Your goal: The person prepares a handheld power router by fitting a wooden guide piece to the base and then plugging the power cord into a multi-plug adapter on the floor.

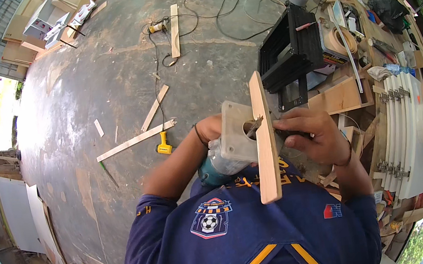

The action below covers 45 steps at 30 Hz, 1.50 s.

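A hand-held trim router with a teal body (pixel 216 168) and a clear square base (pixel 238 138) is turned base-up in front of my chest. My left hand (pixel 212 127) is closed around it, the fingers mostly hidden behind the base. Against the base's opening, where the metal bit (pixel 255 127) shows, stands a narrow pale wooden strip (pixel 268 170) with rounded ends and a small rough notch in its edge. On the strip's right side, my right hand (pixel 315 135) has its fingers and thumb bent in at the wood; their exact contact is partly hidden.
On the floor lie a yellow-handled tool (pixel 163 144), a long wooden batten (pixel 136 141), a yellow power tool (pixel 156 28) and looping black cable (pixel 199 13). A black frame (pixel 287 49) stands close by at right, before a cluttered bench with stacked white panels (pixel 408 130).
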Motion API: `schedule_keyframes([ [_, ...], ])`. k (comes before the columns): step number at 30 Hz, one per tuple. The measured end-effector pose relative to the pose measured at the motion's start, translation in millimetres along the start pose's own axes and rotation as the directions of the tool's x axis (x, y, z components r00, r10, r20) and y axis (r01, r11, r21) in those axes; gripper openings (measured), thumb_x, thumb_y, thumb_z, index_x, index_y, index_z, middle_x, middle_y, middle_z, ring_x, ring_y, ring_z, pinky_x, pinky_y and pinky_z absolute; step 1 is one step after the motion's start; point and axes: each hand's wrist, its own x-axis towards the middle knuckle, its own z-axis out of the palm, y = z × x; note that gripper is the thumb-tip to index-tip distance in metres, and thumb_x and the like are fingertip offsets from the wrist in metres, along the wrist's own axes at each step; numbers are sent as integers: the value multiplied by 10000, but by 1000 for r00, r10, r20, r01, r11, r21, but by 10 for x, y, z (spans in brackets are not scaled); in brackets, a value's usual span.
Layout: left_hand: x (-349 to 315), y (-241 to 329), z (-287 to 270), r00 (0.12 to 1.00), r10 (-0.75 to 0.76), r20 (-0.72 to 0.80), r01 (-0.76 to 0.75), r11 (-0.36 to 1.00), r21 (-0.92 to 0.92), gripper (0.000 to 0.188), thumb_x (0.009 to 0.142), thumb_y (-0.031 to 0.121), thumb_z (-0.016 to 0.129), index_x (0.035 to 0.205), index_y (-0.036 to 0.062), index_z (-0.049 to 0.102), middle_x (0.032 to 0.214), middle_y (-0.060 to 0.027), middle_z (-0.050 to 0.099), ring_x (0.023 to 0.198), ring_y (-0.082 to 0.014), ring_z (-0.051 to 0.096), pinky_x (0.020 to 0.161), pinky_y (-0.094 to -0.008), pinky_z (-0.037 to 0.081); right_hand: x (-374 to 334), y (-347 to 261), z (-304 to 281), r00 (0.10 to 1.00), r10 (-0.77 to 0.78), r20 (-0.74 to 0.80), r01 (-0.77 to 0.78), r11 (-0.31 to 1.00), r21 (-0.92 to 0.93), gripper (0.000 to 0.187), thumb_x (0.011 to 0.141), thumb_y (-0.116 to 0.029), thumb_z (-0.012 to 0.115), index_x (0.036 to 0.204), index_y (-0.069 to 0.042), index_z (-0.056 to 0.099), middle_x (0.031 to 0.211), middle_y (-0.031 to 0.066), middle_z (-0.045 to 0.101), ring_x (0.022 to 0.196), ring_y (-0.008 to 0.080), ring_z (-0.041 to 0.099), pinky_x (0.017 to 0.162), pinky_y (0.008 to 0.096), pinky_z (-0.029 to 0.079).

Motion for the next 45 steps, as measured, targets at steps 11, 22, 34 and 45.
schedule_keyframes([
  [11,188,266,210,999,-20,42,26,990,-137,623,809,329,599,1243,-96,464,1119,-277,565,916,-358,633,786,-453,535,211,199,-62,996,74,-59,-61,977,203,247,892,-107,623,1100,28,629,876,78,625,736,122,553,657,247,442],
  [22,82,189,318,991,-54,-123,46,997,-69,546,812,210,574,1238,-112,461,1077,-288,587,849,-381,652,752,-458,550,85,249,71,955,296,11,-291,930,226,247,909,-136,614,1097,23,634,841,40,595,670,77,507,606,224,416],
  [34,69,168,255,978,-19,-207,32,998,60,536,753,122,664,1214,-99,504,1098,-255,617,917,-341,655,789,-425,546,96,234,76,985,171,-33,-163,972,168,233,869,-69,625,1079,31,636,940,111,642,833,182,600,752,281,455],
  [45,106,84,168,991,-70,-111,51,985,-166,547,733,135,668,1203,-100,516,1098,-237,624,950,-319,648,821,-415,537,16,264,111,988,144,-56,-131,973,192,263,864,-71,630,1109,25,632,918,118,637,804,176,598,724,276,457],
])
